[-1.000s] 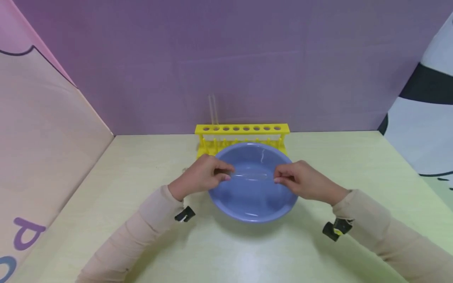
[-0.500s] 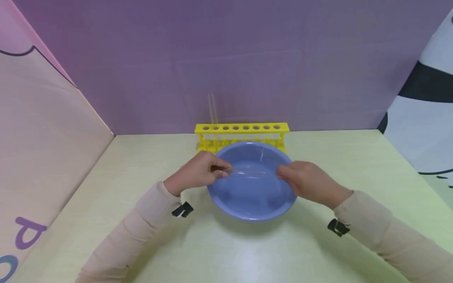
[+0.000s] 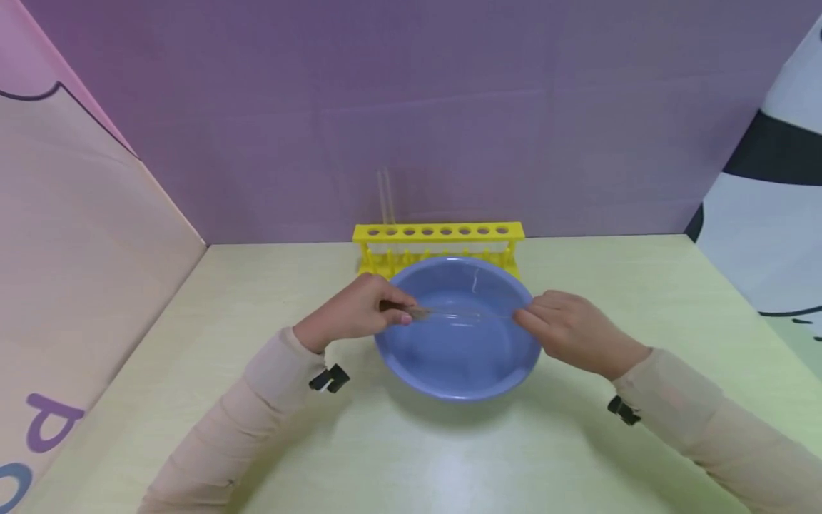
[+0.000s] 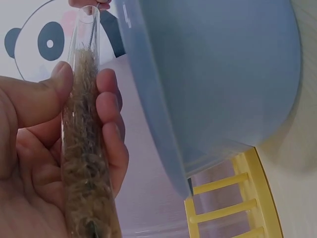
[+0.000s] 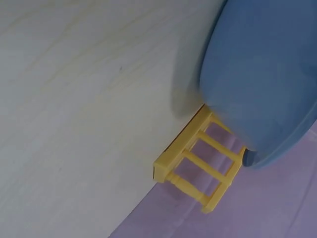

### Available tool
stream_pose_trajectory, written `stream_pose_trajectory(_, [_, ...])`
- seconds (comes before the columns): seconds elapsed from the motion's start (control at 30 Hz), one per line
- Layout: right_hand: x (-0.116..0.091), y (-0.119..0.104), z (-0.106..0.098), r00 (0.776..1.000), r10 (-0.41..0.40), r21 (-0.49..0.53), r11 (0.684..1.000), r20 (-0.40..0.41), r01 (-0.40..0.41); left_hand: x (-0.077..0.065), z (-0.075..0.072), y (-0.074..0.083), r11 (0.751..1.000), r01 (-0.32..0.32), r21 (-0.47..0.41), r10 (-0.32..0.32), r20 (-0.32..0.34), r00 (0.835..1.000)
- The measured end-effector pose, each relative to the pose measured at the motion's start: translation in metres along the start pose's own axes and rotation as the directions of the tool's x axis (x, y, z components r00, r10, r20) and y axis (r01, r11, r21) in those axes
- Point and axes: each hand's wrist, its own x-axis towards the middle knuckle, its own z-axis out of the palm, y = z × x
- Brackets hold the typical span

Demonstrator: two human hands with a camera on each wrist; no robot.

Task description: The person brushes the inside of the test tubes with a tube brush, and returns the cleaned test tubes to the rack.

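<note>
Over the blue basin (image 3: 457, 378), my left hand (image 3: 359, 310) grips a clear glass test tube (image 3: 456, 315) lying roughly level, its mouth toward the right hand. In the left wrist view the thumb and curled fingers wrap the tube, and the brown bristles of a test tube brush (image 4: 86, 148) fill much of it. A thin wire stem leaves the tube's mouth. My right hand (image 3: 565, 328) pinches that stem near the basin's right rim; its fingertips show only at the top of the left wrist view. The right wrist view does not show the hand.
Behind the basin stands a yellow test tube rack (image 3: 439, 233), partly hidden by it. Another clear test tube (image 3: 387, 200) stands upright toward the rack's left end. A purple backdrop (image 3: 411, 114) rises behind the pale tabletop (image 3: 443, 457).
My right hand has moved to the right, away from the tube's mouth, drawing the stem along. Brown bristles now show just past the left fingertips. The left hand has shifted slightly left.
</note>
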Motion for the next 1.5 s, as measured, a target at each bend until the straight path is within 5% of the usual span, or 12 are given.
stream_pose_trajectory(0.2, [-0.007, 0.005, -0.002, 0.996, -0.085, -0.077, 0.994, -0.03, 0.083, -0.002, -0.002, 0.001, 1.0, 0.003, -0.015, -0.003, 0.005, 1.0])
stream_pose_trajectory(0.47, [-0.013, 0.008, -0.01, 0.995, -0.096, -0.093, 0.991, 0.005, 0.096, -0.004, -0.004, -0.001, 0.999, 0.023, -0.036, -0.022, 0.014, 1.0])
stream_pose_trajectory(1.5, [-0.034, 0.015, -0.022, 0.993, 0.112, 0.163, 0.98, 0.036, -0.117, -0.006, -0.003, -0.01, 0.999, 0.037, 0.007, -0.037, -0.012, 0.999])
